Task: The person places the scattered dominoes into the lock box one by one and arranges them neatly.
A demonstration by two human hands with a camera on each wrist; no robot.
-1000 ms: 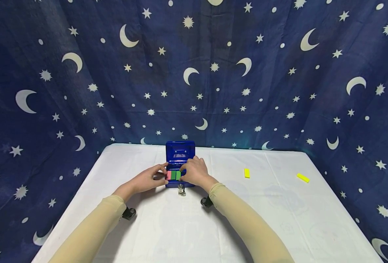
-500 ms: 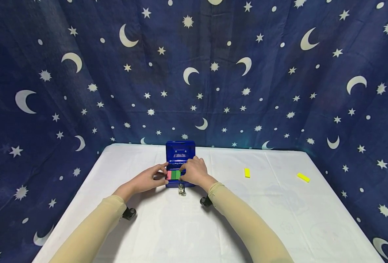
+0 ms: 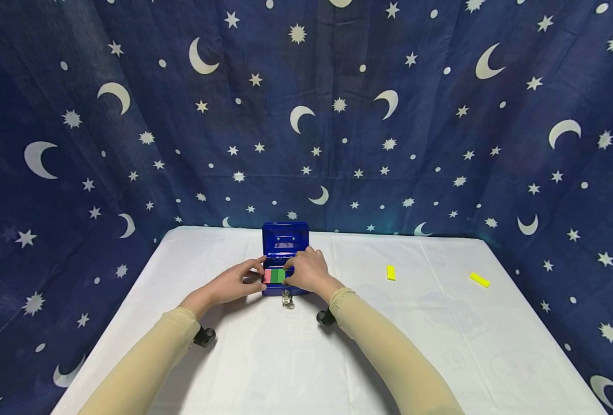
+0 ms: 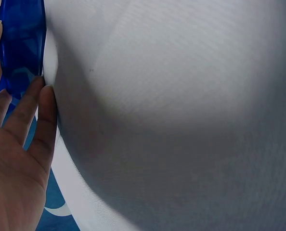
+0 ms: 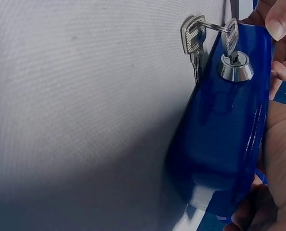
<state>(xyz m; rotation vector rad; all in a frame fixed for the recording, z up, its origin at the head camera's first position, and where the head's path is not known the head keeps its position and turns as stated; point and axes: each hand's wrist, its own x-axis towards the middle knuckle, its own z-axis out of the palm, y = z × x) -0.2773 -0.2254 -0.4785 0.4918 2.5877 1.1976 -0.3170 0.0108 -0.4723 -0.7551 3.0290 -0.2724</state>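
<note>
A blue cash box (image 3: 285, 236) with its lid raised sits at the table's back. Inside lie a pink block (image 3: 267, 276) and two green blocks (image 3: 277, 276), side by side along the left. My left hand (image 3: 236, 280) holds the box's left side, thumb at the front corner and fingers along the wall. My right hand (image 3: 310, 270) reaches in from the right, thumb and index finger pinching the right-hand green block. Its other fingers hide the box's right part. In the right wrist view, keys (image 5: 196, 36) hang from the front lock (image 5: 235, 66).
Two yellow blocks lie to the right on the white tablecloth (image 3: 264, 369): a nearer yellow block (image 3: 391, 272) and a farther yellow block (image 3: 480, 280). A dark blue curtain (image 3: 337, 144) with moons and stars stands behind and at both sides.
The right-hand green block has shifted slightly left, closing the thin dark gap between it and the other green block. Both hands stay nearly in place.
</note>
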